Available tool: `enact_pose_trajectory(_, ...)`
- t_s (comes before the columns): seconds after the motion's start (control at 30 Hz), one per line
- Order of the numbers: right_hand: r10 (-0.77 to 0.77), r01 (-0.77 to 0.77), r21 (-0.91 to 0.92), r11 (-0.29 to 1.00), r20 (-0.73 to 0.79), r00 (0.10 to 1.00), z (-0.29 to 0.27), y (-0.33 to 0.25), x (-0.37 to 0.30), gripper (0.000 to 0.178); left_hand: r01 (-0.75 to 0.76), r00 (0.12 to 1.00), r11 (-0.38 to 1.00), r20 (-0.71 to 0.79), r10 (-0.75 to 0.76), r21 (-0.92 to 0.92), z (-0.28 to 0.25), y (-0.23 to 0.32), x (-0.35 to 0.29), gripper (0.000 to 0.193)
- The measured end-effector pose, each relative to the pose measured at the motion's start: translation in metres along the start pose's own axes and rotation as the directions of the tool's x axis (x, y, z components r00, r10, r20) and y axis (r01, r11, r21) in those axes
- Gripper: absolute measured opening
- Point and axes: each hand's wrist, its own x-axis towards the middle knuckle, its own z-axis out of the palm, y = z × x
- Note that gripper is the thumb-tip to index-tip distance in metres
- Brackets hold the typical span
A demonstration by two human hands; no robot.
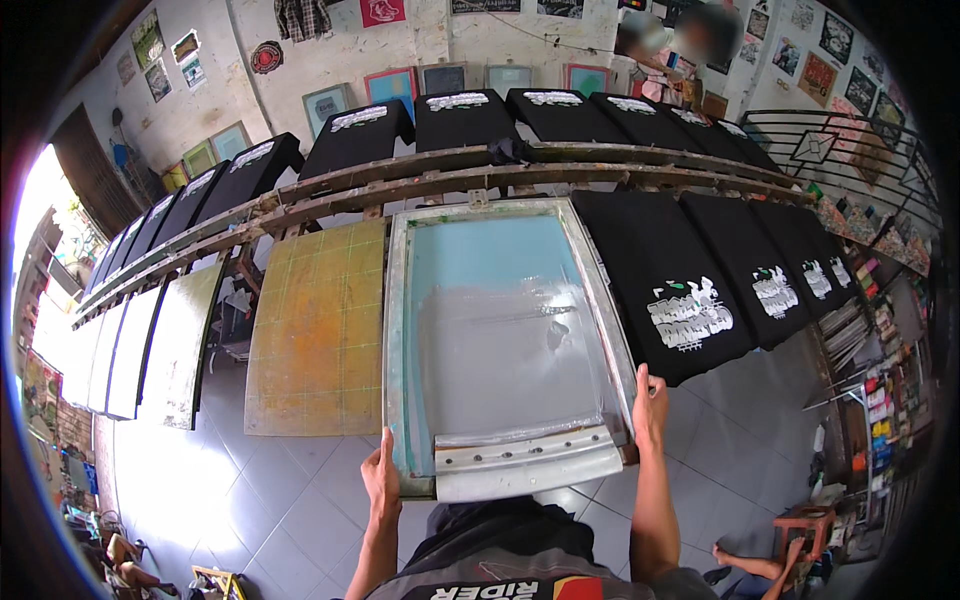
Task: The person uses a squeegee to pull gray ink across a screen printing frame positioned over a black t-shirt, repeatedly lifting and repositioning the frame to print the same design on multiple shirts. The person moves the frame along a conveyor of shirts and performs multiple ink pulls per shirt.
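Observation:
A large screen-printing frame point(396, 330) with pale, ink-smeared edges lies before me, its far end at the wooden rail. My left hand point(381, 472) grips its near left edge, and my right hand point(649, 405) is closed on the right edge, thumb up. The mesh point(490, 250) is light blue at the far end and coated with grey ink over most of the rest. A wide metal squeegee point(530, 466) with a row of bolts rests across the near end, between my hands. Whatever lies beneath the frame is hidden.
Black shirts point(665, 275) with white prints lie on boards to the right and beyond the wooden rail point(330, 190). A bare yellow-brown board point(315, 330) adjoins the frame's left side. Bottles point(880, 410) line the right shelf. People are at the back wall and lower right.

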Motion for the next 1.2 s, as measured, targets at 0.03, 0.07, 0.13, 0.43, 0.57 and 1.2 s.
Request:
enact_pose_trajectory(0.03,-0.043,0.043,0.037,0.998,-0.008,0.999,0.008,-0.001,0.015,0.078,-0.004,1.0,1.0,-0.012,0.003,-0.003,0.012,0.004,0.005,0.072)
enact_pose_trajectory(0.07,-0.085,0.086,0.074,0.994,-0.02,0.996,0.014,-0.001,0.03,0.078,-0.007,1.0,1.0,-0.023,0.007,-0.005,0.021,0.007,0.01,0.073)
enact_pose_trajectory(0.13,0.033,-0.023,-0.122,0.992,0.087,0.996,0.017,-0.003,0.055,0.08,0.009,0.999,0.999,-0.04,-0.01,-0.031,0.037,0.031,0.007,0.074)
enact_pose_trajectory(0.43,0.014,-0.013,-0.026,1.0,0.071,0.997,0.037,-0.017,0.09,0.067,-0.019,0.996,0.993,-0.088,0.029,0.119,0.071,0.025,0.038,0.076)
enact_pose_trajectory(0.57,-0.034,0.031,0.046,0.998,0.072,0.997,0.031,-0.005,0.1,0.057,-0.01,0.996,0.97,-0.08,0.031,0.244,0.075,0.03,0.039,0.075)
enact_pose_trajectory(1.2,-0.235,0.237,-0.002,0.971,0.124,0.964,0.045,0.023,0.096,0.066,-0.007,0.993,0.982,-0.115,0.029,0.191,0.076,-0.022,0.066,0.055)
